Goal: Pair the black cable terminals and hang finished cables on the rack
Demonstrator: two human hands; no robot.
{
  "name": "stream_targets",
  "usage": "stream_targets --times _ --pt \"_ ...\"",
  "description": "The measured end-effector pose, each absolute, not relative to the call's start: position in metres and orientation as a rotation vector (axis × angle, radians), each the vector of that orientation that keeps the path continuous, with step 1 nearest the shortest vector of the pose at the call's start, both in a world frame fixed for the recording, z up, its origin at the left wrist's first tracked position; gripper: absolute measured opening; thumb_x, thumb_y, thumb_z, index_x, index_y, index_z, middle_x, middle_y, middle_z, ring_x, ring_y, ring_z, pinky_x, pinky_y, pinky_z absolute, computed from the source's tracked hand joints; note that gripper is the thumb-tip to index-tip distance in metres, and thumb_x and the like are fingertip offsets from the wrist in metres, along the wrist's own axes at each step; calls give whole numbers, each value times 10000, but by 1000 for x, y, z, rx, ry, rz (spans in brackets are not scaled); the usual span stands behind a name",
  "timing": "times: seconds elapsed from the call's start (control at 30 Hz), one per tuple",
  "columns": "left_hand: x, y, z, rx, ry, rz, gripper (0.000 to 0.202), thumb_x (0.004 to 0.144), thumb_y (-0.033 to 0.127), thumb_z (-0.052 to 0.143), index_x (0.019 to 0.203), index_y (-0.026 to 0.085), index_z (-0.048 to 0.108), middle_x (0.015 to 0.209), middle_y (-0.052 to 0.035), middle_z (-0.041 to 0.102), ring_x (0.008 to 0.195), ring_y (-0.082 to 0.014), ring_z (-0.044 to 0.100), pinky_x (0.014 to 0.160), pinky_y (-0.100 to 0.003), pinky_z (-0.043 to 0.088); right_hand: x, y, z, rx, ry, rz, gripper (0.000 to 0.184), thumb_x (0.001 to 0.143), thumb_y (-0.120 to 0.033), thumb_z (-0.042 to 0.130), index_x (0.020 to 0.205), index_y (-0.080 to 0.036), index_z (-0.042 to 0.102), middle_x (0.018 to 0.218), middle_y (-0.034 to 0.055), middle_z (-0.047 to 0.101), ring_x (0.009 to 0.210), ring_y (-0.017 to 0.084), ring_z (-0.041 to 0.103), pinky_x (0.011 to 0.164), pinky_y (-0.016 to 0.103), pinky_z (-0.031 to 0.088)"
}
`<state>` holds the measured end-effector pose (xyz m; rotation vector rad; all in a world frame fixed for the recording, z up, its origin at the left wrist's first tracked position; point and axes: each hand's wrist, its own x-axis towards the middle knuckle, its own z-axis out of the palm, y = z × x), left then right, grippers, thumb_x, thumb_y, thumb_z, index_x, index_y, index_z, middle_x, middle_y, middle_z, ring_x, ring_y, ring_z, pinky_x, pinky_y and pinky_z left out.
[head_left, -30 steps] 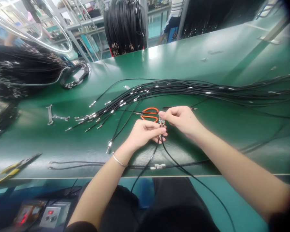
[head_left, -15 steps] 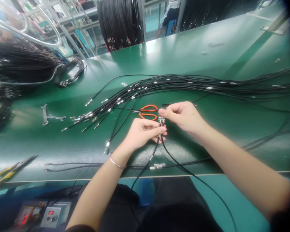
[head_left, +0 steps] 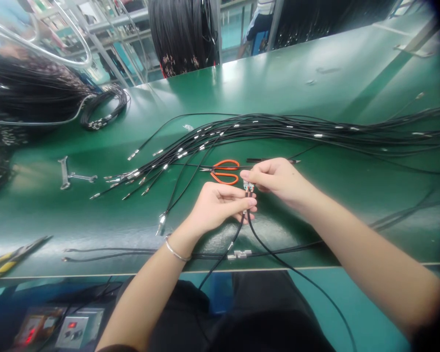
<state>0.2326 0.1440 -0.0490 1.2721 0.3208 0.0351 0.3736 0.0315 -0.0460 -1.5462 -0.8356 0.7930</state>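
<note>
A green tabletop [head_left: 315,83] is carrying a long bundle of black cables [head_left: 297,129], orange scissors [head_left: 225,171] and a wrench [head_left: 63,172], with cable hanks [head_left: 183,29] hanging behind. Near the front edge, the left hand [head_left: 216,208] is pinching two black cables [head_left: 246,219] just below their metal terminals [head_left: 248,186], which the right hand [head_left: 278,181] is pinching from above.

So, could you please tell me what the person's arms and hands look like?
Both forearms are bare, with no sleeves over them in view. The left hand and right hand wear no gloves. A thin silver bangle circles the left wrist. No rings or watch show.
</note>
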Motion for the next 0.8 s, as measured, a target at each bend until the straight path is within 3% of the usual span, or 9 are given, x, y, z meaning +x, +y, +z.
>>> stream_targets --times 0.47,0.8 --pt "230 142 -48 1250 315 -7 306 676 317 865 838 86 748 731 -99 738 601 -194 711 522 -254 600 373 33 -49 -1337 -746 1148 456 735 -460 754 499 -146 524 450 -33 446 411 37 261 416 228 136" --pt "231 141 -53 1232 282 9 290 709 315 843 852 84 742 745 -107 743 597 -192 712 501 -236 592 372 33 -49 -1265 -663 1281 459 711 -422 779 484 -145 493 423 -59 372 402 22 200 412 218 90"
